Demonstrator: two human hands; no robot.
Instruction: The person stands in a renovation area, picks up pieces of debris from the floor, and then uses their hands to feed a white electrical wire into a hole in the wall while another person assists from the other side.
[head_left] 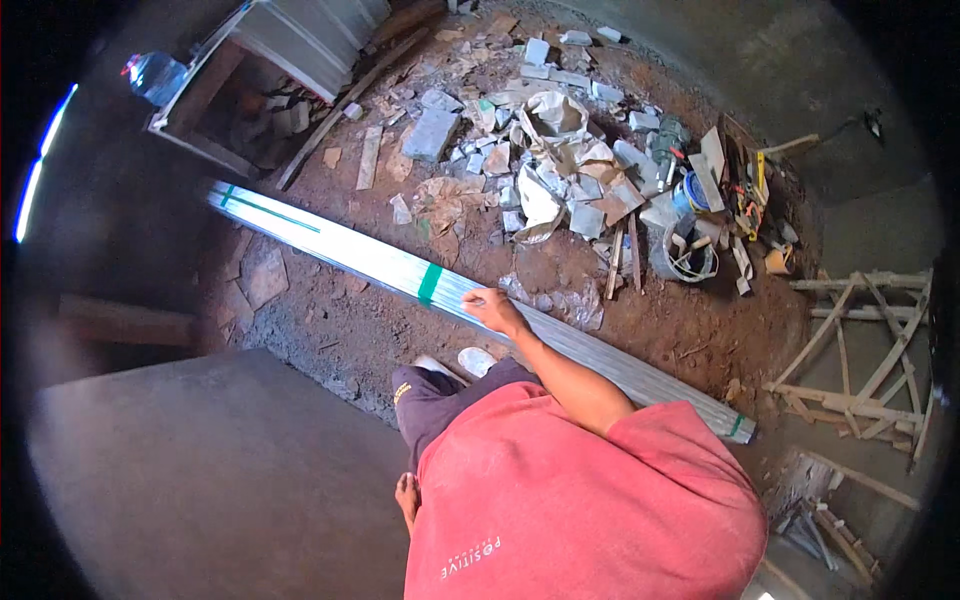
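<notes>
A long bundle of silvery metal profiles [350,255], bound with green tape [431,284], runs diagonally across the view from upper left to lower right. My right hand [492,308] is over the bundle just right of the middle tape, fingers curled in a pinch; whether they grip the metal or hover over it I cannot tell. My left hand [406,492] hangs low beside my red shirt, fingers curled, its contents, if any, hidden. My shoes [475,360] show below the bundle.
Rubble [432,134], sacks and tiles cover the dirt floor ahead, with buckets [690,260] and tools at right. A cabinet-like frame [240,50] and water jug [157,80] are upper left. Wooden trestles [850,340] lean at right. A concrete slab [230,460] lies lower left.
</notes>
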